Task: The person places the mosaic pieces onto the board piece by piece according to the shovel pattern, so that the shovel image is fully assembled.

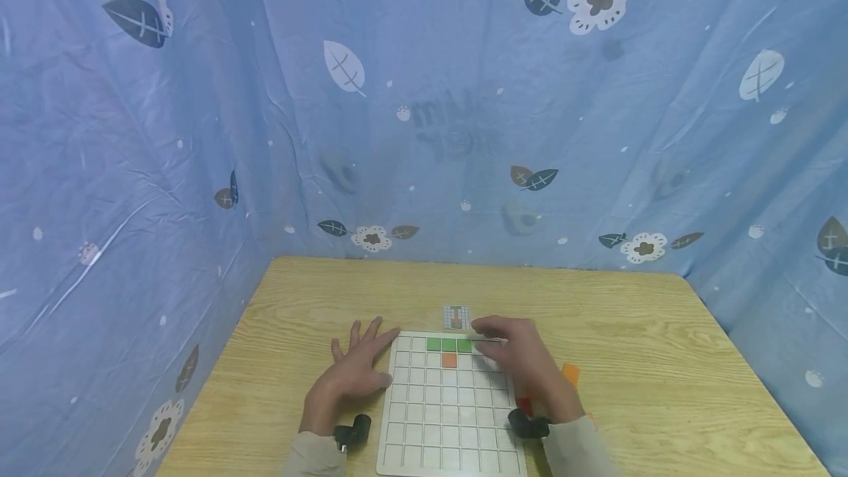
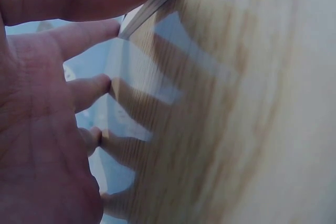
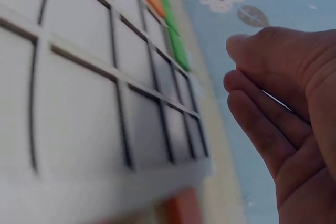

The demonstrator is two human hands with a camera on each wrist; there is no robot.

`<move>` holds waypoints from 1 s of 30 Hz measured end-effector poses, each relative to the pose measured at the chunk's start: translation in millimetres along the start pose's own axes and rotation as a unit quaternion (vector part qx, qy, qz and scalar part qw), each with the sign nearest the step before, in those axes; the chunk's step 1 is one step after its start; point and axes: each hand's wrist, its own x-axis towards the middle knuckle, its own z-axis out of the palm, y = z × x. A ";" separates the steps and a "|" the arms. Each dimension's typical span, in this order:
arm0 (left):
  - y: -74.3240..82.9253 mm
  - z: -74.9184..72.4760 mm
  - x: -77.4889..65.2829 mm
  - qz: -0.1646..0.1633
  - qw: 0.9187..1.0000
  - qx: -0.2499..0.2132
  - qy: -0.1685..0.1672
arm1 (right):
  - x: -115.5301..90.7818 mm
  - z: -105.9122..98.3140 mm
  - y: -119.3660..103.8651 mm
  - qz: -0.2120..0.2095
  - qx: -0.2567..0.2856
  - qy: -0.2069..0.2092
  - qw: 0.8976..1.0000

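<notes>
A white grid board (image 1: 432,436) lies on the wooden table between the two hands. Three green tiles (image 1: 449,345) fill adjoining squares of its top row, and one orange tile (image 1: 449,361) sits below the middle one. My left hand (image 1: 358,374), fingers spread, rests at the board's upper left, its index fingertip and thumb at the edge. Over the upper right squares hovers my right hand (image 1: 523,355), fingers loosely bent. In the right wrist view, no piece shows between the thumb and fingers of that hand (image 3: 294,108).
Beyond the board's top edge lies a small card (image 1: 456,317) with a printed grid pattern. Orange pieces (image 1: 570,373) and a red piece (image 1: 524,405) lie right of the board, partly hidden by the right arm. A blue patterned curtain (image 1: 450,131) surrounds the table (image 1: 662,359).
</notes>
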 end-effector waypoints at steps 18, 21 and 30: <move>1.3 0.1 -0.9 0.001 1.000 0.008 0.000 | -44.5 -77.1 33.2 -0.036 0.004 0.075 0.997; 0.4 0.8 -0.6 0.001 1.000 0.008 0.001 | -53.2 -84.2 40.8 -0.014 -0.009 0.083 0.996; 0.1 1.0 -1.0 0.003 1.000 0.005 0.003 | -76.2 -97.6 60.4 0.014 -0.023 0.111 0.993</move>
